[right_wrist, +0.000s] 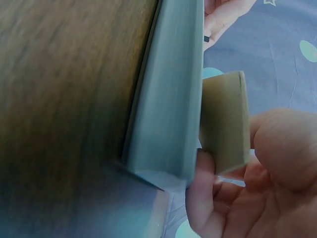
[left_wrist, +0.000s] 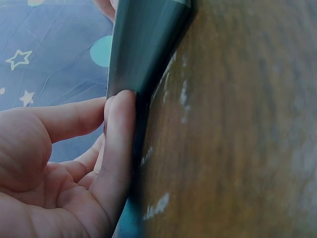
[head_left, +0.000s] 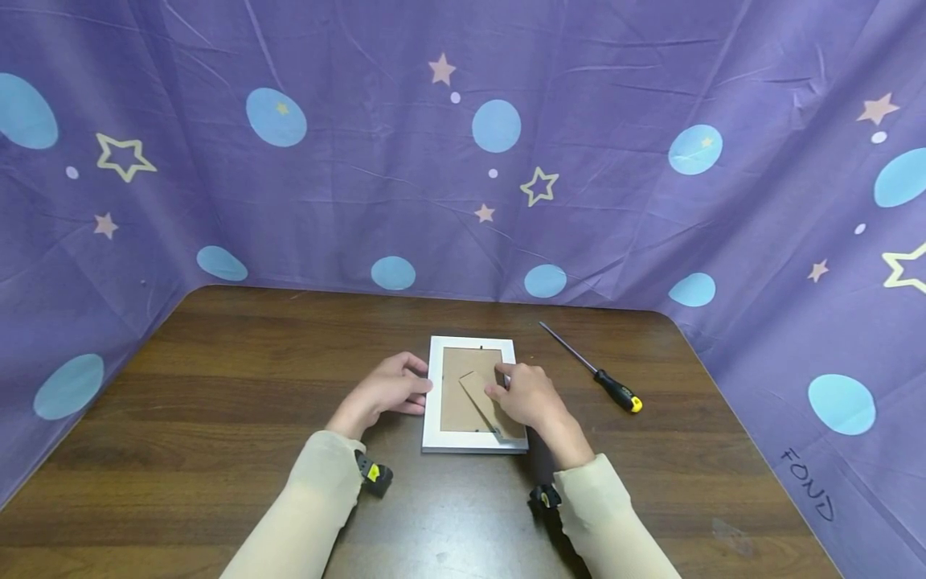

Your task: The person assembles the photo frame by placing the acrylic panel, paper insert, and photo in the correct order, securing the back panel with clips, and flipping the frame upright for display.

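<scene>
A white picture frame (head_left: 474, 441) lies on its face, its brown backing board (head_left: 454, 406) upward. On the board, a beige easel stand (head_left: 475, 392) sits slanted, its far end raised. My left hand (head_left: 387, 387) is at the frame's left edge; in the left wrist view its thumb and a finger (left_wrist: 119, 129) hold that edge. The right hand (head_left: 531, 396) reaches over the right edge, thumb and fingers about the stand. From the right wrist view, the stand (right_wrist: 228, 124) juts out from the frame, pinched near its edge, with one finger (right_wrist: 200, 193) close against the frame's side.
To the right of the frame lies a screwdriver (head_left: 618, 392) with a black and yellow handle, its shaft pointing away. The brown wooden table (head_left: 289, 362) is bordered by a purple curtain (head_left: 347, 201) with stars and dots. Small black cameras (head_left: 376, 476) are strapped to both wrists.
</scene>
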The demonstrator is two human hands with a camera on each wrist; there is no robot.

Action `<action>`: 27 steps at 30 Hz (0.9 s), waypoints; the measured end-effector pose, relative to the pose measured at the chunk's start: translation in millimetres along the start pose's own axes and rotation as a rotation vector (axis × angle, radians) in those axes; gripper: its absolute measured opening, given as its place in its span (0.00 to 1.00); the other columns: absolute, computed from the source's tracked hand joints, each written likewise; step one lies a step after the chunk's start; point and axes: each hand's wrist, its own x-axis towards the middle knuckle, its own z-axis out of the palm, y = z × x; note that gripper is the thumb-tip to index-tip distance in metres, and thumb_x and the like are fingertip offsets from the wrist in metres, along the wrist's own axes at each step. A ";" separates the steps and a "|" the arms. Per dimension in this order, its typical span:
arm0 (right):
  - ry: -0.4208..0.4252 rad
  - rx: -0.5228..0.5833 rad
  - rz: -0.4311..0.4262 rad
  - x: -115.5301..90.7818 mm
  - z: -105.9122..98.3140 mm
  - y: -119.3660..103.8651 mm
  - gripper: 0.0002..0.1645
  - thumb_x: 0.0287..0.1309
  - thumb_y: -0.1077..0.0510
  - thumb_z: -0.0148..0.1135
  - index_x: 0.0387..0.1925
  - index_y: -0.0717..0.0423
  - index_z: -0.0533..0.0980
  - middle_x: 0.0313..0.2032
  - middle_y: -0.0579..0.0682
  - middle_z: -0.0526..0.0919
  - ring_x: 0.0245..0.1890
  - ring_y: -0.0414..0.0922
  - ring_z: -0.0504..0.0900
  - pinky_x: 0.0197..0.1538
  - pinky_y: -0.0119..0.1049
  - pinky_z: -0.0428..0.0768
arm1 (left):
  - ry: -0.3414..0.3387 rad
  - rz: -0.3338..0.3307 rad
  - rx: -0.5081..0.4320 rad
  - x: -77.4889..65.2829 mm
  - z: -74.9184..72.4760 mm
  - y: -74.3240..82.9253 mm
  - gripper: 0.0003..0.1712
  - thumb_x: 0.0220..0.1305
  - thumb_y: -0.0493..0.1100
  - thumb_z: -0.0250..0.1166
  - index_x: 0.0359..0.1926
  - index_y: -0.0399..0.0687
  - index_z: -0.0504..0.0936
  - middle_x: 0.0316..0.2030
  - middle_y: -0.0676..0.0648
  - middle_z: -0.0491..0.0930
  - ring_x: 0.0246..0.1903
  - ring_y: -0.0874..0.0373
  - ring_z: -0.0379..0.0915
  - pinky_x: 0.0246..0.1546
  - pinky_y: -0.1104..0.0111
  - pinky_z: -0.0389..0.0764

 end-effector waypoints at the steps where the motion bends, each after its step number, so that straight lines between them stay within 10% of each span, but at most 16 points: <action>1: 0.000 -0.003 0.002 -0.3 -0.1 -0.5 0.30 0.71 0.50 0.68 0.68 0.61 0.79 0.63 0.67 0.82 0.66 0.66 0.79 0.68 0.61 0.79 | 0.000 0.000 0.000 -0.1 0.1 0.0 0.24 0.72 0.32 0.64 0.65 0.31 0.70 0.43 0.37 0.80 0.34 0.53 0.82 0.39 0.64 0.93; 27: -0.027 -0.016 -0.022 -2.6 -5.2 2.4 0.31 0.70 0.49 0.69 0.69 0.59 0.78 0.58 0.65 0.85 0.60 0.61 0.84 0.63 0.58 0.83 | -0.002 -0.008 0.013 -0.2 0.0 0.6 0.23 0.73 0.33 0.64 0.65 0.33 0.70 0.45 0.37 0.80 0.35 0.53 0.82 0.40 0.64 0.93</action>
